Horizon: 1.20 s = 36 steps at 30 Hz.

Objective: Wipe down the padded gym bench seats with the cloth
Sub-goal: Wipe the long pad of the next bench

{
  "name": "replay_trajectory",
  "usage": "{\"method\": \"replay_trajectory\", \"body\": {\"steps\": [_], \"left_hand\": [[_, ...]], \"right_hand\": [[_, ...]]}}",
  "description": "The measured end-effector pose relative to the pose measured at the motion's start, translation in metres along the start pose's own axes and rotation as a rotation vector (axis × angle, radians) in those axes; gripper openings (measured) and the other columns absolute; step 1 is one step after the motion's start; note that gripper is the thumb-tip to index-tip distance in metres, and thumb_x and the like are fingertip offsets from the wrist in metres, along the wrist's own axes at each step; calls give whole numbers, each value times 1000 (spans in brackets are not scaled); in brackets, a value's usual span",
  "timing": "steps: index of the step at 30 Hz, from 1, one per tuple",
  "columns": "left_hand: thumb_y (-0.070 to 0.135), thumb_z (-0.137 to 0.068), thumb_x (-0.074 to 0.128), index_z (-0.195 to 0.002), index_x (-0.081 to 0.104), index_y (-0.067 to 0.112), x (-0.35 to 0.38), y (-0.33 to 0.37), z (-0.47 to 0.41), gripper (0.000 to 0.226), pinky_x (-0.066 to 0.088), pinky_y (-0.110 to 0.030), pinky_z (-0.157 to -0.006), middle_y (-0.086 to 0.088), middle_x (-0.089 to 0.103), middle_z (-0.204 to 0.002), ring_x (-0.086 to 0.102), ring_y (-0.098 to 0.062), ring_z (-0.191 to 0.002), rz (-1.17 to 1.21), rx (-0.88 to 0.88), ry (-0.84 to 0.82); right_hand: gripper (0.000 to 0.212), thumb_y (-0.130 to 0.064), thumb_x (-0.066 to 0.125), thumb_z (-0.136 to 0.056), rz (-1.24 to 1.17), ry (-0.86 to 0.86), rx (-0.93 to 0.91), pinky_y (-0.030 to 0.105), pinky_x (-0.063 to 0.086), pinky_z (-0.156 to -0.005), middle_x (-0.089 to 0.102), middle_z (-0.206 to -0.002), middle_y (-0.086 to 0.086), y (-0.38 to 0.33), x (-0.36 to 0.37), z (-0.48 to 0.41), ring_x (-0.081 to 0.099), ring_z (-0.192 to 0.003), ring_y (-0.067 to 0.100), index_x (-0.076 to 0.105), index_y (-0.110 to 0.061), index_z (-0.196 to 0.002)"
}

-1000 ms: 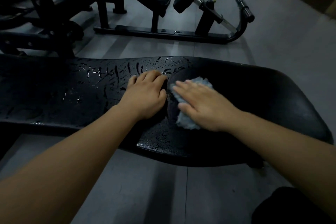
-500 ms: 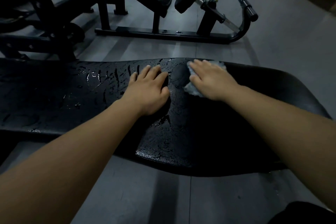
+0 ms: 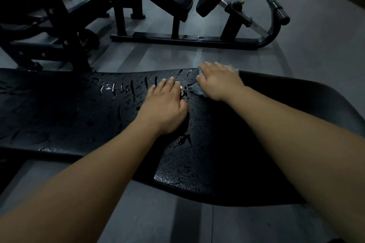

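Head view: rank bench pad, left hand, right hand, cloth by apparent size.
1. bench pad, by far largest.
2. left hand and right hand: look alike, left nearer the camera, so unranked.
3. cloth: smallest as seen, mostly hidden under the right hand.

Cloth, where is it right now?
Head view: the cloth is under the right hand at the far edge of the pad, just right of the left hand.

Cloth (image 3: pixel 195 89) mostly under right hand (image 3: pixel 219 82); bench (image 3: pixel 59 114) end off-frame.

Grey floor (image 3: pixel 296 55) (dim), black machine frame (image 3: pixel 177 40)
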<state>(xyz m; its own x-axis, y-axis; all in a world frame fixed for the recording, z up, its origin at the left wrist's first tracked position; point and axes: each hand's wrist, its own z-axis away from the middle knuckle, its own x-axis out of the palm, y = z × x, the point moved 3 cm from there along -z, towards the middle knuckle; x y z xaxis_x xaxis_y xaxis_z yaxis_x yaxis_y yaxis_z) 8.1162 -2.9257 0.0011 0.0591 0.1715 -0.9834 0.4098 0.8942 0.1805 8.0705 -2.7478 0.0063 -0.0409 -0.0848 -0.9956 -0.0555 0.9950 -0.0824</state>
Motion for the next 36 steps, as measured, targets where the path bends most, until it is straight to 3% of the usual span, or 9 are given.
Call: {"method": "replay_trajectory", "body": {"steps": [6,9,12,15,18,23,29,34,36], "left_hand": [[38,-103,31,-158,15,12,-9,-7,-4,63,8,-38,-125,-8,9,-167,8,-21,-153,-30,58,-41],[39,-105,30,-159,15,19,-14,-20,-1,60,8,-30,-122,0,10,-167,9,-15,-153,-51,125,-61],[39,-103,26,-158,22,18,-13,-28,6,59,9,-30,-123,0,18,-166,14,-15,-152,-7,158,8],[42,-91,18,-157,26,18,-10,-29,7,71,12,-39,-124,-2,21,-165,16,-19,-152,-38,106,44],[42,-98,18,-158,19,21,-8,-32,9,64,8,-44,-124,2,13,-166,9,-19,-153,-55,51,26],[37,-104,25,-159,15,19,-9,-32,10,58,5,-46,-124,1,8,-167,3,-20,-154,-52,64,3],[39,-103,25,-158,18,19,-3,-37,8,59,5,-47,-123,1,9,-167,5,-21,-153,-35,77,4],[38,-103,25,-158,18,17,-5,-36,8,59,5,-48,-123,-1,10,-167,5,-23,-153,-11,94,-8],[38,-103,27,-158,19,16,-6,-36,9,59,5,-48,-123,-2,12,-167,6,-24,-153,-12,101,-16]], "right_hand": [[61,-51,20,-102,-85,-65,-310,41,8,-125,12,-167,-7,-14,-2,68,9,-153,16,15,-30,-159],[57,-47,23,-106,-37,-54,-165,40,9,-125,13,-167,-3,9,-3,42,12,-153,19,16,-29,-159],[58,-45,23,-106,-8,-16,-24,43,11,-123,15,-167,3,-16,2,11,15,-153,25,19,-21,-159],[63,-50,16,-102,-63,-49,-181,41,7,-123,11,-168,-2,-44,5,45,9,-154,20,15,-25,-160],[78,-61,5,-88,-83,-73,-325,41,10,-125,12,-167,-7,-27,0,86,10,-153,15,16,-30,-159],[62,-47,21,-104,-17,-39,4,42,10,-124,12,-168,1,-23,0,49,10,-154,22,14,-24,-160],[70,-52,15,-96,-84,-81,-160,40,10,-125,15,-167,-1,-80,-2,157,11,-154,19,18,-24,-159],[73,-51,17,-92,-54,-18,219,44,15,-123,23,-165,4,-71,-2,142,18,-152,25,24,-19,-158],[73,-49,23,-92,-62,3,223,47,18,-121,27,-163,8,-110,2,144,22,-151,29,31,-15,-156]]}}
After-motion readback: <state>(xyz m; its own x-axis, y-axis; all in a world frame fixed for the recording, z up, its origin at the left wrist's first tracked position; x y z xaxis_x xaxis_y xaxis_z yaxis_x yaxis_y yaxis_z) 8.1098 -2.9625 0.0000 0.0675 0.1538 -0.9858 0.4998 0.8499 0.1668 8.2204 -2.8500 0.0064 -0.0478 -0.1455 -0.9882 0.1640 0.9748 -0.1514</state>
